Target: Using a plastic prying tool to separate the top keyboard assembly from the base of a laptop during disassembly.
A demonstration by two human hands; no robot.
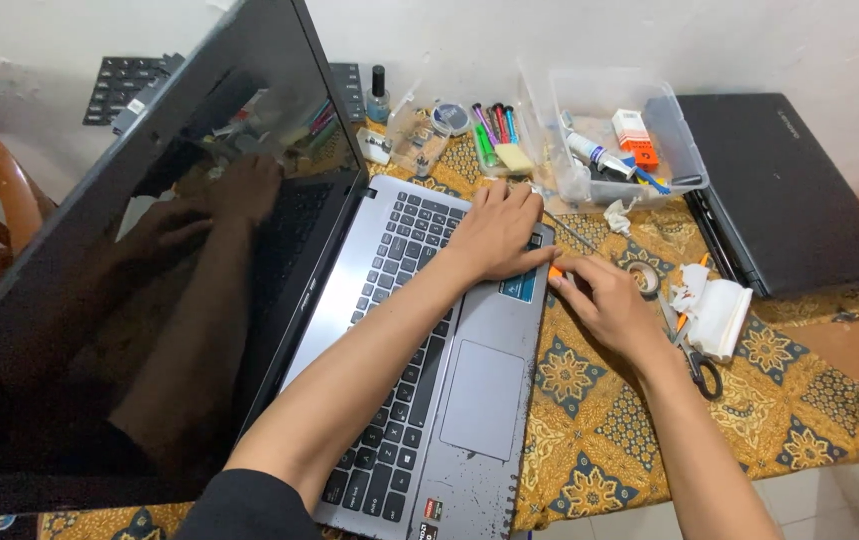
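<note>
Your left hand (498,232) lies flat, fingers spread, on the right end of the silver laptop (480,400), pressing down on the palm rest beside the keyboard (405,300). Your right hand (605,300) is pinched narrow on a small orange pry tool (556,271), its tip right at the laptop's right edge, just under your left fingertips. Keep that flat hand heavy so the base does not slide on the patterned cloth of the surface (590,440), and keep the tool shallow and level with the seam instead of levering steeply, which I judge could mark the casing. The dark screen (130,270) stands open at the left. Scissors (695,355) and a roll of tape (647,278) lie just beside your right wrist; a clear plastic box (685,150) of bits sits beyond
</note>
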